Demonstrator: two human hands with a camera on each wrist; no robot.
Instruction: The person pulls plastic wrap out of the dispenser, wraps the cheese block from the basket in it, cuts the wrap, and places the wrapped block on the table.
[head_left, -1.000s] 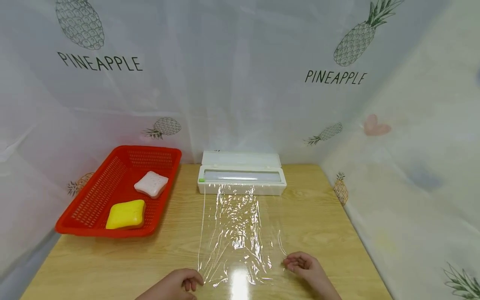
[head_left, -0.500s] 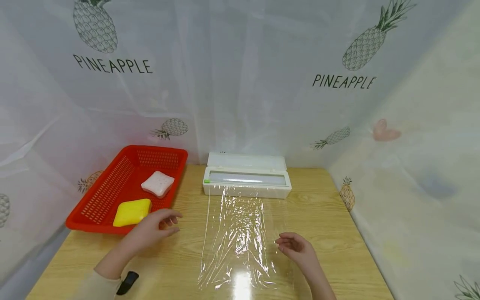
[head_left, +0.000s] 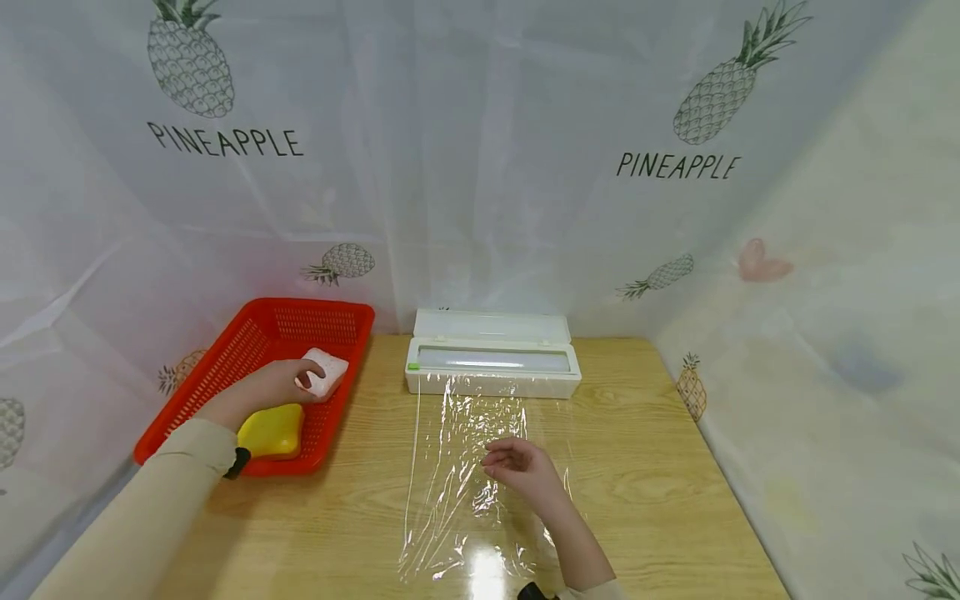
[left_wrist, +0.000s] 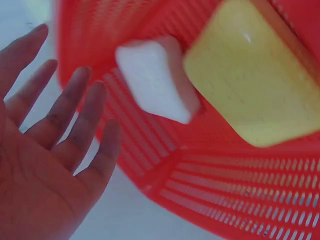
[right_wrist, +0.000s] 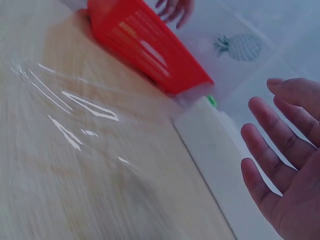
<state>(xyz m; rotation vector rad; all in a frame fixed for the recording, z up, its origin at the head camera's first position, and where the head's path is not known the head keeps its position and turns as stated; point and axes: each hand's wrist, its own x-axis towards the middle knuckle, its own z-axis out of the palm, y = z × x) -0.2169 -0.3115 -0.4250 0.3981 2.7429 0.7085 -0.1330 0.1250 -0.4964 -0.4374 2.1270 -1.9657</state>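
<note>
A white speckled block (head_left: 330, 375), possibly a sponge, lies in the red plastic basket (head_left: 352, 417) at left. My left hand (head_left: 281, 383) is over the basket, its fingers at the block's left side in the head view. In the left wrist view, that hand (left_wrist: 50, 150) has spread fingers beside the white block (left_wrist: 155, 80). Nearer the basket's front lies a yellow block (head_left: 273, 432), partly behind my forearm. Clear plastic wrap (head_left: 442, 483) stretches forward from a white dispenser box (head_left: 491, 385) with its lid up. Loosely bent, my right hand (head_left: 521, 471) hovers over the wrap, holding nothing.
A wooden table (head_left: 637, 500) carries the basket and the dispenser. Behind it hangs a pale curtain (head_left: 465, 167) with pineapple prints, and another sheet (head_left: 840, 333) borders the right side.
My left hand has left the wrap's front edge and reached into the basket to the white block. My right hand has let go of the wrap's edge and moved left and forward above it.
</note>
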